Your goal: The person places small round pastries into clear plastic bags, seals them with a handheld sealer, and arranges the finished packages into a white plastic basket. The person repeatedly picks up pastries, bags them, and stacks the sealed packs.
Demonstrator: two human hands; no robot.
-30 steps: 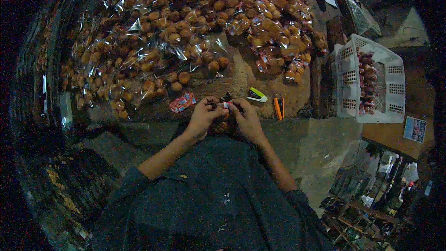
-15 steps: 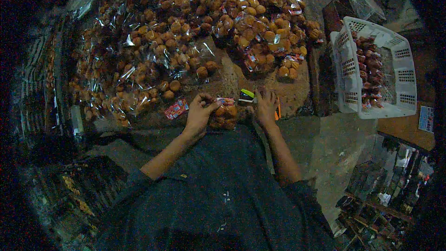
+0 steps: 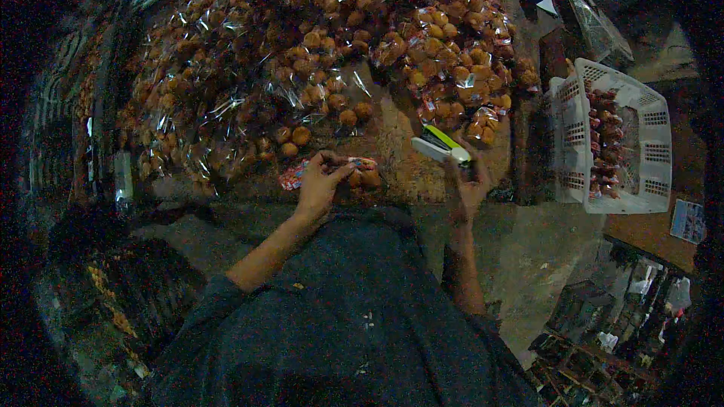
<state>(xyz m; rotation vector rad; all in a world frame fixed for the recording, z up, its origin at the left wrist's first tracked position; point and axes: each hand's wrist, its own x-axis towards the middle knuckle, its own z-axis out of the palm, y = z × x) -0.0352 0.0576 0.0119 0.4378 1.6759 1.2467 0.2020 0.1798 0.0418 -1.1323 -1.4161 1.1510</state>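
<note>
My left hand point(image 3: 320, 190) pinches the folded red printed label point(image 3: 363, 161) at the top of a small clear bag of round brown baked balls point(image 3: 366, 179), close to the table's front edge. To the right, my right hand point(image 3: 470, 188) is closed round the rear end of a white and bright green stapler point(image 3: 437, 148). The stapler's jaws point up and left, apart from the bag. Beside my left hand lie loose red printed labels point(image 3: 289, 175), partly covered by the hand.
A large heap of clear bags of brown balls point(image 3: 249, 68) covers the table's far and left parts. More filled bags point(image 3: 452, 53) lie at the right. A white plastic basket point(image 3: 577, 139) with a row of small packages point(image 3: 605, 143) stands beyond the table's right edge.
My right hand has lifted the stapler off the tabletop and moved it to the right. My left hand keeps its pinch on the bag's label. The view has shifted slightly.
</note>
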